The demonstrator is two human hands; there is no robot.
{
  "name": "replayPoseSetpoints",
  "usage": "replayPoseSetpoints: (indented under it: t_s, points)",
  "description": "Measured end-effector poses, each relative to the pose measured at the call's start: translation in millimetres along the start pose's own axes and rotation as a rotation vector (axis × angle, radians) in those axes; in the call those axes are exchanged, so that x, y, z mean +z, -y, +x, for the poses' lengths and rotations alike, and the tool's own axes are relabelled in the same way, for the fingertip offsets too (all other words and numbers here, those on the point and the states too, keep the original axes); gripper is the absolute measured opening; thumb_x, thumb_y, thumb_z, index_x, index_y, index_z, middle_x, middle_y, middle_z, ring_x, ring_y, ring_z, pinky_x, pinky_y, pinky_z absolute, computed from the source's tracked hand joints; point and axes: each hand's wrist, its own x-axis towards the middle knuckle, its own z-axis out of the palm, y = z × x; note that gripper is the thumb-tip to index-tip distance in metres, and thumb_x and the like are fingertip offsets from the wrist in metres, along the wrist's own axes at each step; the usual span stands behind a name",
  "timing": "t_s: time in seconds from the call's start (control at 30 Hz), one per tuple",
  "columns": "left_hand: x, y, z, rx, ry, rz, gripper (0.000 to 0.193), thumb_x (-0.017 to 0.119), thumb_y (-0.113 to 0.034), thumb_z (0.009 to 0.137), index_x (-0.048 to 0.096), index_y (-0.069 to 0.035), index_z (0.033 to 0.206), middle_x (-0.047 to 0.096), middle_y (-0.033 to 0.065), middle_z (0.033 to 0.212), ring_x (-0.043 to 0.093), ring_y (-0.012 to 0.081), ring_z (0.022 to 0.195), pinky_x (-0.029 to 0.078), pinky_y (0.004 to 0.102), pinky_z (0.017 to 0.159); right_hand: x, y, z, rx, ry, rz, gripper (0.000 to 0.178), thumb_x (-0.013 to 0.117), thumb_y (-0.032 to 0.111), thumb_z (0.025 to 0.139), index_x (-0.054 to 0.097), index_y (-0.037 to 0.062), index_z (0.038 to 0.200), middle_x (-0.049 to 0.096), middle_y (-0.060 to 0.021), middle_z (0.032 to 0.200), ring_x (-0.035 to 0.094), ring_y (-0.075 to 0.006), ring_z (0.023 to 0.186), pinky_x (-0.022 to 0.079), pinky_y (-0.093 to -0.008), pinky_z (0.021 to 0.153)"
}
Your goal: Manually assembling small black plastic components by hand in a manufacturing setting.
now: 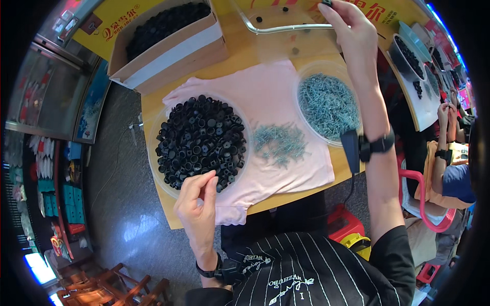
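My left hand (196, 206) is at the near rim of a round clear tub (248, 153) filled with small black plastic caps (201, 135). Its thumb and forefinger are pinched together, and whatever is between them is too small to make out. Stretched out to the far right, my right hand (354, 38) pinches a small black cap (326, 2) at the picture's top edge. Below that arm stands a second clear tub (301, 97) of silvery screws (326, 104). A loose heap of screws (279, 143) lies on a pink cloth (270, 92) between the tubs.
An open cardboard box (178, 51) of black parts stands at the back left of the wooden table (347, 173). A clear-rimmed tray (286, 29) with a few black pieces lies at the back. Another person's hands (447, 112) show at the far right, near a pink stool (421, 188).
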Motion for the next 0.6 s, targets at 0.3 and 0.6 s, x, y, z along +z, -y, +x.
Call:
replayPoseSetpoints:
  t_s: [0.3,0.6]
  points:
    - [22,-2,13,0.317,0.154,0.353,0.016,0.071,-0.003,0.078,0.069,-0.003,0.094,0.06,0.0065,0.089,0.057,0.023,0.082,0.048,0.0339,0.069,13,-35,7,-0.129,-0.055,-0.308,0.032,0.072,0.024,0.081,0.069,0.0,0.102,0.069,-0.0138,0.096,0.064,-0.0207,0.085,0.05,-0.0325,0.076]
    - [47,-4,39,0.488,0.231,0.515,0.02,0.069,0.002,0.074,0.069,-0.004,0.092,0.055,0.0065,0.092,0.052,0.0244,0.088,0.045,0.0353,0.074,-6,2,-109,-0.071,0.319,-0.062,0.025,0.065,0.005,0.081,0.067,0.0062,0.107,0.066,-0.0095,0.096,0.06,-0.0182,0.073,0.049,-0.0272,0.066]
